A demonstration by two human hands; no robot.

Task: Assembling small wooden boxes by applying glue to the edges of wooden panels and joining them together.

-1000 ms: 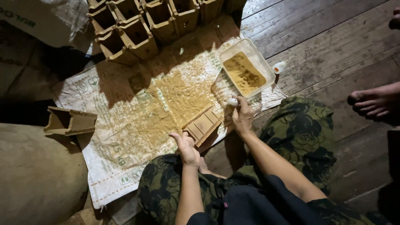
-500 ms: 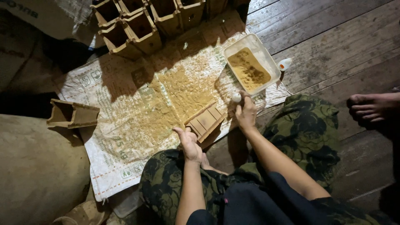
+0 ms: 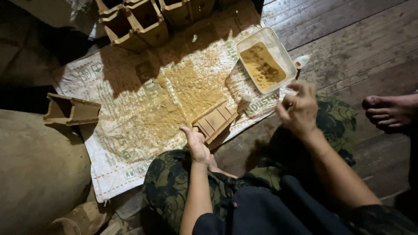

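Observation:
A small slatted wooden frame (image 3: 216, 120) lies tilted on a printed woven sheet (image 3: 130, 143) dusted with yellow sawdust. My left hand (image 3: 197, 146) grips the frame's near end, thumb against its edge. A small white bottle (image 3: 247, 96) stands on the sheet just right of the frame, with nothing touching it. My right hand (image 3: 298, 109) hovers blurred above my knee, to the right of the bottle, fingers loosely apart and holding nothing. A white tray (image 3: 278, 48) of yellow-brown powder sits beyond it.
Several open wooden boxes (image 3: 143, 24) line the sheet's far edge, and another box (image 3: 72, 109) lies on its left edge. A second white bottle (image 3: 301, 62) lies by the tray. Another person's bare foot (image 3: 389, 109) rests on the plank floor at right. A big sack (image 3: 35, 174) fills the left.
My right hand has let go of the small white bottle by the frame and pulled back to the right. My left hand stays on the frame.

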